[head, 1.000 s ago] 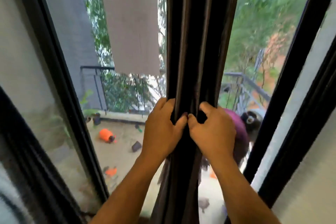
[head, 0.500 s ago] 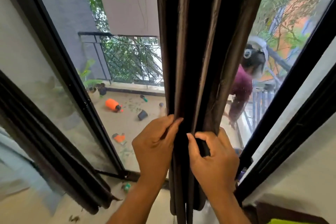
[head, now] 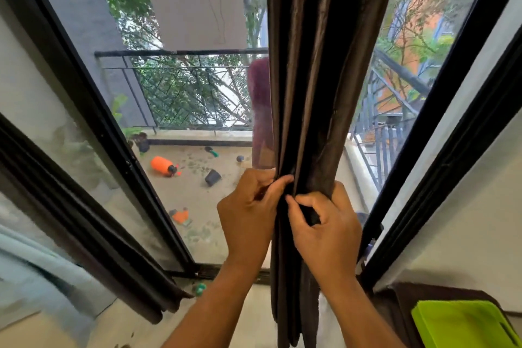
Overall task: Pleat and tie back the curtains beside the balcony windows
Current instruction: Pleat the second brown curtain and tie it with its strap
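Left hand [head: 248,217] and right hand [head: 324,226] both pinch the gathered dark brown satin curtain [head: 319,79]; slick folds above the fingers may slip, unpleating.

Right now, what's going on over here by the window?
A person is gathering the dark curtain into pleats in front of the balcony window. The left hand and right hand both pinch folds side by side at the same height. No tie is around it yet. Outside, an orange bottle lies on the balcony floor.
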